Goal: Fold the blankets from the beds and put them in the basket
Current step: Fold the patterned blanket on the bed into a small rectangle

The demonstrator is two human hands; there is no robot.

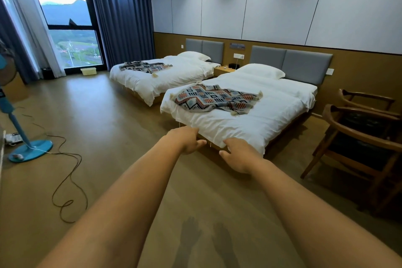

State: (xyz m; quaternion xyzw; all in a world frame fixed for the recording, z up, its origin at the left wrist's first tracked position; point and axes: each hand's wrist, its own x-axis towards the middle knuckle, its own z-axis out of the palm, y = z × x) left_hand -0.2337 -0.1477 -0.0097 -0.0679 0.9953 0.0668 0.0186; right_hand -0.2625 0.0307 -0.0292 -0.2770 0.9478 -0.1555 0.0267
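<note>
Two white beds stand side by side. A patterned blanket [214, 98] with tassels lies spread on the near bed [272, 115]. A second, rumpled patterned blanket [144, 67] lies on the far bed [165, 80]. A pale yellow basket [88, 71] sits on the floor by the window. Both my arms stretch forward over the floor. My left hand [188, 140] and my right hand [238, 154] hover in front of the near bed's foot corner, fingers loosely curled and apart, holding nothing. Neither hand touches a blanket.
A blue standing fan [26, 146] is at the left, with a long cable [69, 180] looping across the wooden floor. Two wooden armchairs [359, 143] stand at the right beside the near bed. A nightstand [225, 70] sits between the beds. Dark curtains frame the window.
</note>
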